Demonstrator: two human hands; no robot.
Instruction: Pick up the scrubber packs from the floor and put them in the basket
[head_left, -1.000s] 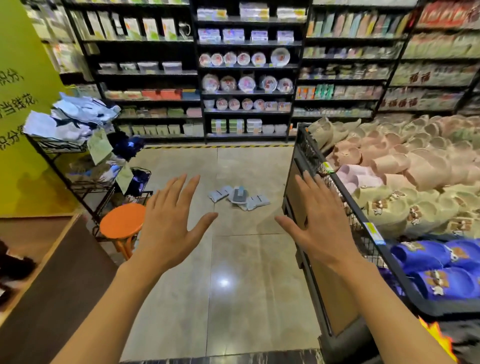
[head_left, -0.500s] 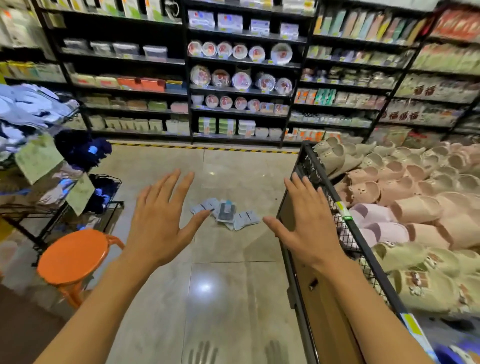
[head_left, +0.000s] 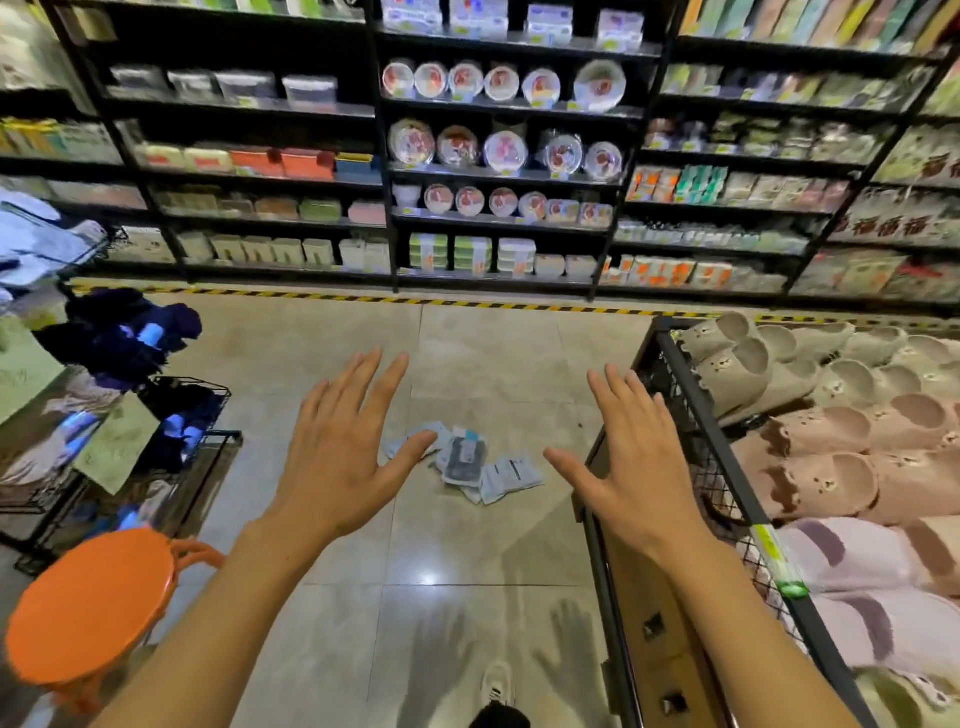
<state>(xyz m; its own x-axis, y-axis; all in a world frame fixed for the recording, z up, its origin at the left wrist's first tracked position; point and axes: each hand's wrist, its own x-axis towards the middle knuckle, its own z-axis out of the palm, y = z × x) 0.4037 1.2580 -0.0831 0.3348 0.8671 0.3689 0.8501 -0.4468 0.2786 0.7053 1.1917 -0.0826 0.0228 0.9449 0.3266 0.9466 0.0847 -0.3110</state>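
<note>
Both your left hand (head_left: 340, 457) and right hand (head_left: 631, 470) hang out front, fingers spread flat, holding nothing. The small pile of pale plastic scrubber packs (head_left: 470, 460) lies on the beige tiled floor (head_left: 322, 623) between them, maybe five packs, too blurry to count.

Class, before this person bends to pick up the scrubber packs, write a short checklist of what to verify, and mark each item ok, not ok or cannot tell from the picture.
1. Left hand free, fingers spread: ok.
2. Right hand free, holding nothing: ok.
3. Scrubber packs in view on the floor, in a loose overlapping pile: ok.
4. Floor between the person and the packs bare of obstacles: ok.
5. Hands touching the packs: not ok, both are held above them.
6. Which basket is meant: cannot tell; a wire basket stands on the left.
</note>
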